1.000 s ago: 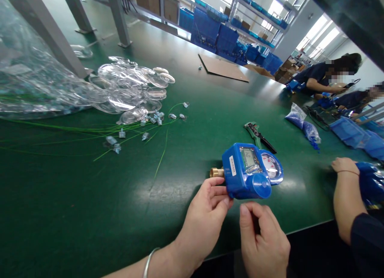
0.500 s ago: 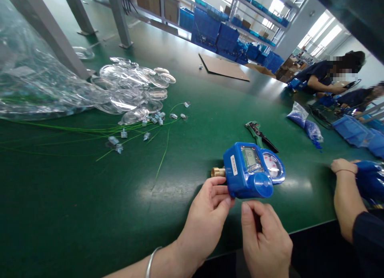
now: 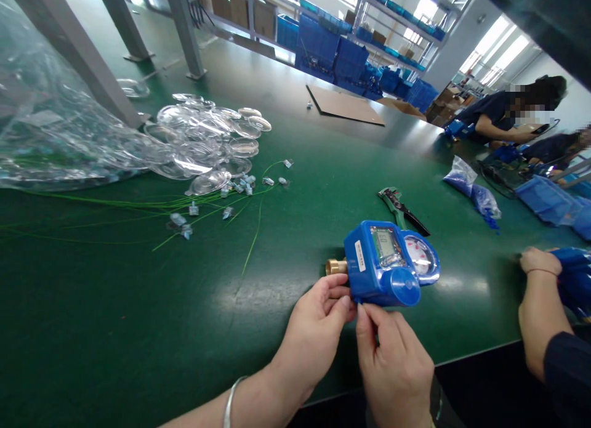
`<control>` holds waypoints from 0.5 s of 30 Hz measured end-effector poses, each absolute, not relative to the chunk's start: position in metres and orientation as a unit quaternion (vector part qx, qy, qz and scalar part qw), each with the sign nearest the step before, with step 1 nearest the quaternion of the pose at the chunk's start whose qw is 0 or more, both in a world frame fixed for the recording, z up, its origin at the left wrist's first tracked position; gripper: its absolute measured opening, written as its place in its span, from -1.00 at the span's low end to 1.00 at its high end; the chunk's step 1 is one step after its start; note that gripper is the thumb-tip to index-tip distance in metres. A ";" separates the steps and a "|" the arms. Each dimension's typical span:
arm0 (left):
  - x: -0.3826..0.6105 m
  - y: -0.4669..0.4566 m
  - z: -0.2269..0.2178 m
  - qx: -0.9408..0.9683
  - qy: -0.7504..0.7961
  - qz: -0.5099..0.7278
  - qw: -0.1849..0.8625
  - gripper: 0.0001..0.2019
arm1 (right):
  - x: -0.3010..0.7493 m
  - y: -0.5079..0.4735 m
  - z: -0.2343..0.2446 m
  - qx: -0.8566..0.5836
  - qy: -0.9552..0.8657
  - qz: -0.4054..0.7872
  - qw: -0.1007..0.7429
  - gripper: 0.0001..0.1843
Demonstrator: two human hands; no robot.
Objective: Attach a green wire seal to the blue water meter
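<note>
A blue water meter (image 3: 385, 265) with a small screen, a round dial and a brass fitting (image 3: 335, 266) lies on the green table (image 3: 138, 305) near its front edge. My left hand (image 3: 314, 332) grips the meter's near left corner with curled fingers. Just to the right, my right hand (image 3: 394, 369) is closed, its thumb and fingertip pinched against the meter's lower front edge; whatever they hold is too small to make out.
Green-handled pliers (image 3: 401, 211) lie behind the meter. Clear round covers (image 3: 207, 141), green wires (image 3: 138, 203) with small seals and a plastic bag (image 3: 55, 126) spread at left. A co-worker's hand (image 3: 538, 292) holds a blue part at right. Blue bags (image 3: 471, 191), cardboard (image 3: 346, 104), seated people farther back.
My right hand has moved up and left, so its pinched fingertips now touch the meter's lower edge beside my left thumb. The co-worker's hand shifted slightly right.
</note>
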State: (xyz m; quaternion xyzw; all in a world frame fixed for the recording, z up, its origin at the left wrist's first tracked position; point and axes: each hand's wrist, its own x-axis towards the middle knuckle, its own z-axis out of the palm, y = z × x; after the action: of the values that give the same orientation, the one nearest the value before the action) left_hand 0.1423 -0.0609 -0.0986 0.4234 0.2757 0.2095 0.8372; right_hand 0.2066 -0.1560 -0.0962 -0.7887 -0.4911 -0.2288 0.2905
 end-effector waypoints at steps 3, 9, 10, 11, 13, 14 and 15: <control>0.142 -0.061 -0.104 0.471 0.247 0.152 0.833 -0.82 | 0.207 -0.153 -0.097 -0.784 -0.494 -0.229 0.298 -0.78; 0.133 -0.052 -0.099 0.739 0.280 0.105 0.604 -0.86 | 0.213 -0.167 -0.097 -0.779 -0.501 -0.148 0.346 -0.78; 0.131 -0.048 -0.096 0.794 0.283 0.107 0.528 -0.84 | 0.214 -0.172 -0.098 -0.776 -0.507 -0.124 0.354 -0.78; 0.129 -0.044 -0.093 0.840 0.285 0.101 0.451 -0.82 | 0.215 -0.179 -0.100 -0.776 -0.508 -0.100 0.359 -0.78; 0.125 -0.037 -0.087 0.902 0.293 0.066 0.311 -0.79 | 0.218 -0.192 -0.102 -0.786 -0.490 -0.054 0.373 -0.77; 0.123 -0.033 -0.084 0.920 0.297 0.046 0.250 -0.78 | 0.220 -0.198 -0.102 -0.793 -0.473 -0.034 0.381 -0.77; 0.120 -0.030 -0.081 0.934 0.297 0.028 0.197 -0.78 | 0.222 -0.203 -0.102 -0.799 -0.458 -0.018 0.390 -0.77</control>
State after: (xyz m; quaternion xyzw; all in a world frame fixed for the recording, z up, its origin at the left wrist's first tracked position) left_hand 0.1200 -0.0303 -0.0813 0.9337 0.2974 0.0284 0.1973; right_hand 0.2216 -0.2029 -0.1019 -0.7987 -0.4579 -0.0183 0.3900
